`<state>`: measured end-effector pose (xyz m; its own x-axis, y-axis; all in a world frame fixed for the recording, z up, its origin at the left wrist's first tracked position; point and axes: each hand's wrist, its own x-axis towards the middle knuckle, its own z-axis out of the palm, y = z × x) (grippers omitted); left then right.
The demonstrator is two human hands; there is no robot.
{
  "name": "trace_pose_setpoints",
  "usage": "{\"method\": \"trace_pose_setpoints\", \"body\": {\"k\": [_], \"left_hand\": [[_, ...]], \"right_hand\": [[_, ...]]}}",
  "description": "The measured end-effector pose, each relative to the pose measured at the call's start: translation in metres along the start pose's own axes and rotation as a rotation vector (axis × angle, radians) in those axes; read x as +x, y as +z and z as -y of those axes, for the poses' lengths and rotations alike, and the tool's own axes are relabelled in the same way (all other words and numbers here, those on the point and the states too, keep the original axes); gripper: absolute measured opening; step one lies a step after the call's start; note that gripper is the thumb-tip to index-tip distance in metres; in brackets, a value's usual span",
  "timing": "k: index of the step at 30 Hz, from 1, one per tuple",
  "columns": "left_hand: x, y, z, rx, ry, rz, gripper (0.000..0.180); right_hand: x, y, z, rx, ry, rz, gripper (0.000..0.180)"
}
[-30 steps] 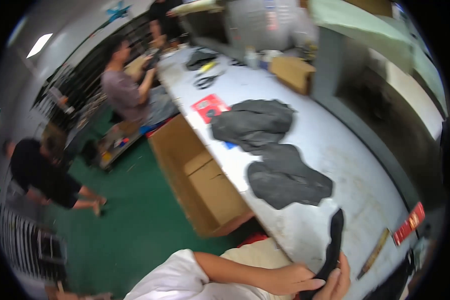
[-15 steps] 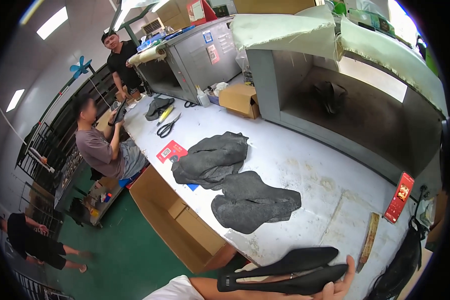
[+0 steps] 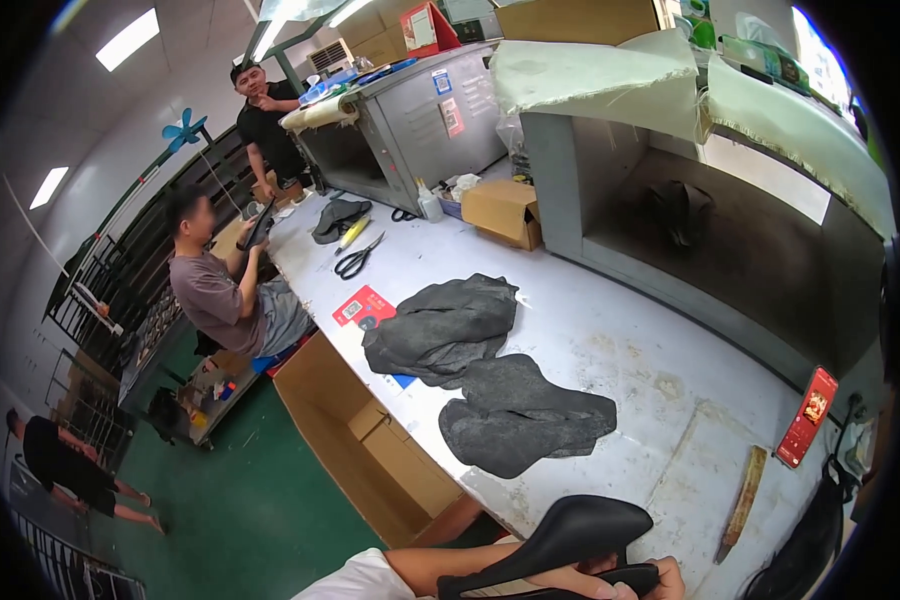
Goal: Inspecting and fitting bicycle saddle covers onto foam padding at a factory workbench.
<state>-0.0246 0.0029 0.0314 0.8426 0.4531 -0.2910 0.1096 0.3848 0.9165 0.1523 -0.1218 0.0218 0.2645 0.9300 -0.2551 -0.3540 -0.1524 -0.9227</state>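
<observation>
A black bicycle saddle (image 3: 570, 535) with a long slot down its middle is tilted up at the lower edge. My left forearm, with a white sleeve, runs in behind it, and my left hand (image 3: 585, 582) is closed on the saddle's underside, partly hidden by it. Fingers at the saddle's wide end, which look like my right hand (image 3: 668, 580), curl round it; the lower edge cuts them off. Beyond the saddle lie two crumpled dark grey covers, a nearer one (image 3: 525, 415) and a farther one (image 3: 445, 325).
A wooden-handled tool (image 3: 741, 505) and a red-screened phone (image 3: 807, 417) are at the right. Farther off lie black scissors (image 3: 359, 258). A metal box oven (image 3: 560, 200) lines the back. An open carton (image 3: 355, 435) stands left of the table. A co-worker (image 3: 215, 290) sits beyond.
The saddle has turned and tipped up, its near side dropping toward the lower edge. My hands have moved with it. The view has shifted slightly. The standing co-worker has raised a hand toward the head.
</observation>
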Motion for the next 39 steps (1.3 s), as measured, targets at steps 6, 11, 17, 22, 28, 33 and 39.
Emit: {"method": "trace_pose_setpoints", "body": {"k": [6, 11, 17, 22, 28, 33, 39], "left_hand": [[-0.001, 0.000, 0.010, -0.061, -0.006, 0.026, 0.036], [-0.001, -0.002, 0.010, -0.043, -0.039, 0.065, 0.035], [-0.005, -0.007, 0.010, -0.025, -0.076, 0.111, 0.034], [-0.007, -0.009, 0.005, -0.018, -0.107, 0.139, 0.034], [-0.014, -0.010, 0.003, 0.060, -0.042, 0.105, 0.029], [-0.017, -0.002, 0.008, 0.116, 0.016, 0.075, 0.025], [-0.012, -0.001, 0.019, 0.236, 0.035, 0.170, 0.020]], "right_hand": [[0.000, -0.015, -0.003, -0.254, 0.011, 0.104, 0.009], [-0.002, -0.012, -0.006, -0.292, -0.049, 0.083, 0.018], [0.000, -0.016, 0.000, -0.435, -0.013, 0.168, 0.024], [-0.002, -0.028, -0.030, -0.186, -0.011, 0.136, 0.025], [0.009, -0.025, -0.025, -0.071, -0.038, 0.241, 0.026], [0.006, -0.029, -0.009, -0.140, 0.140, 0.393, 0.024], [-0.011, -0.027, -0.014, -0.109, 0.125, 0.285, 0.025]]}}
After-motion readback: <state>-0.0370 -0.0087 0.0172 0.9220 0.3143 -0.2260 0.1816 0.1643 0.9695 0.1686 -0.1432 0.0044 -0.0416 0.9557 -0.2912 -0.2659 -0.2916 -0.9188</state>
